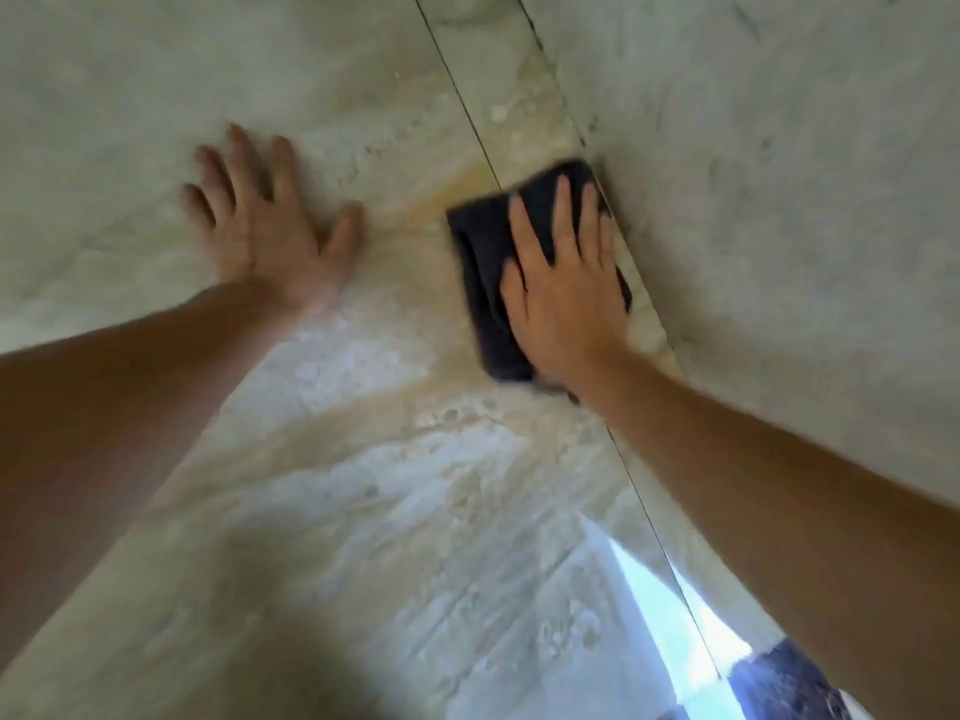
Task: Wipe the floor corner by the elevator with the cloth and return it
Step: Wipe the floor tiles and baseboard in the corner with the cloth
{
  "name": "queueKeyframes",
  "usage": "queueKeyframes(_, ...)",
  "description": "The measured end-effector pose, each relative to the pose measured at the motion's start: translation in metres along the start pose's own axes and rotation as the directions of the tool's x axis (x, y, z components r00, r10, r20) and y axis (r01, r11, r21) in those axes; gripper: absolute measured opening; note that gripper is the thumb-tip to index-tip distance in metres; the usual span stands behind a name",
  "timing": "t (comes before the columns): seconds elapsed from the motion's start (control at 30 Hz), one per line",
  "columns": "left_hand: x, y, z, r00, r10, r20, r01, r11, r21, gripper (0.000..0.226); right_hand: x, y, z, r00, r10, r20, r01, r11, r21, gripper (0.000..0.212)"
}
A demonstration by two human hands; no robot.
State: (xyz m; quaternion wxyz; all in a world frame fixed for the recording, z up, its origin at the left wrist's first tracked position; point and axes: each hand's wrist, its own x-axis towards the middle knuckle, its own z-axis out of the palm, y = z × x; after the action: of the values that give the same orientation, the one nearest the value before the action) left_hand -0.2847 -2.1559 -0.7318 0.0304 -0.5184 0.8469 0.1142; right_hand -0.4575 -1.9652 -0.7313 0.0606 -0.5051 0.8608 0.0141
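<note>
A dark folded cloth [480,262] lies flat on the pale marble floor [363,485], right against the base of the wall. My right hand [563,283] presses down on the cloth with fingers spread, covering its right half. My left hand [270,226] rests flat on the bare floor to the left, fingers apart, holding nothing. Both forearms reach in from the bottom corners.
A pale stone wall [779,174] rises on the right, with a narrow skirting strip [519,106] and a dark joint line running along its foot. A bright reflection [660,615] and a dark patch [789,683] show at the bottom right.
</note>
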Motion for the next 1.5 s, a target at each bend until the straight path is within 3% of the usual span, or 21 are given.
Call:
queueKeyframes(0.17,0.032,-0.005,-0.008,0.997,0.010,-0.073,-0.013,0.999,-0.041,0.085,-0.123,-0.010,-0.003,0.987,-0.012,0.161,0.006,0.999,0.034,0.090)
queueKeyframes(0.3,0.041,-0.005,-0.008,0.999,-0.012,-0.033,0.011,0.999,-0.046,0.085,-0.084,-0.009,0.000,0.963,-0.134,0.234,0.137,0.991,0.001,0.091)
queueKeyframes(0.53,0.045,-0.006,-0.017,0.998,-0.020,0.054,0.023,0.998,-0.058,0.088,0.064,-0.021,-0.020,0.892,-0.390,0.228,0.407,0.913,-0.031,0.086)
queueKeyframes(0.77,0.046,-0.006,-0.022,0.989,-0.026,0.148,0.031,0.999,-0.035,0.090,0.131,-0.040,-0.040,0.880,-0.260,0.397,0.302,0.952,-0.047,0.086)
queueKeyframes(0.9,0.048,-0.007,-0.021,0.982,-0.027,0.189,0.029,1.000,-0.008,0.093,0.195,-0.038,-0.046,0.877,-0.244,0.415,0.266,0.964,0.003,0.090)
queueKeyframes(1.07,0.049,-0.007,-0.022,0.976,-0.042,0.212,0.040,0.999,0.011,0.093,0.317,-0.062,-0.060,0.865,-0.108,0.491,0.162,0.984,-0.069,0.093)
queueKeyframes(1.2,0.055,-0.005,-0.026,0.969,-0.060,0.239,0.056,0.998,0.024,0.093,0.365,-0.081,-0.063,0.861,-0.104,0.499,0.187,0.975,-0.120,0.096)
queueKeyframes(1.4,0.060,0.005,-0.053,0.889,-0.114,0.444,0.102,0.993,0.051,0.094,0.369,-0.082,-0.075,0.824,-0.107,0.556,0.192,0.976,-0.098,0.098)
queueKeyframes(1.5,0.081,0.008,-0.089,0.848,-0.074,0.526,0.076,0.997,0.018,0.082,0.378,-0.087,-0.086,0.789,-0.089,0.608,0.200,0.973,-0.117,0.099)
